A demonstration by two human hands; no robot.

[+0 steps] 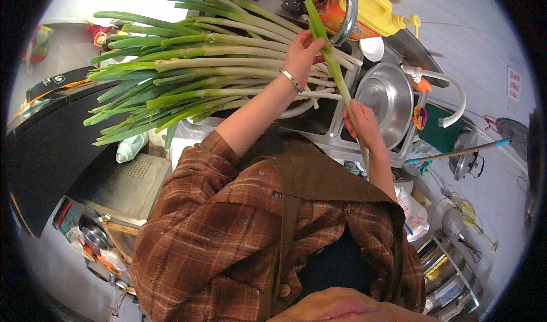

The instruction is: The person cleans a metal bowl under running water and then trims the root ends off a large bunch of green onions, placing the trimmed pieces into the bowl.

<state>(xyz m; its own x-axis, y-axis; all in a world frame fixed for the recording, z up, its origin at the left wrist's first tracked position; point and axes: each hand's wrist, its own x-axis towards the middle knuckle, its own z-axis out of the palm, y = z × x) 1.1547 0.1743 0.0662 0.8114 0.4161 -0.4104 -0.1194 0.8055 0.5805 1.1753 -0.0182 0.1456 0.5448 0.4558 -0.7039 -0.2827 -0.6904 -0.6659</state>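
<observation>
My left hand (301, 54), with a metal bracelet at the wrist, pinches the green upper part of a single large green onion stalk (337, 76). Lower down, my right hand (364, 123) is closed around the pale part of the same stalk. The stalk slants across the sink's edge, and its pale end hangs below my right hand. A broad pile of green onions (205, 65) lies to the left, leaves pointing left and white ends reaching over the double sink (333, 123). My left forearm crosses in front of part of the pile.
A steel basin (384, 104) sits in the right sink bowl under a white faucet (453, 80). Behind stand a yellow jug (372, 10) and a curved metal pipe (351, 10). At left are a pale green bottle (131, 147) and a black panel (55, 151). A stick (461, 151) juts out at right.
</observation>
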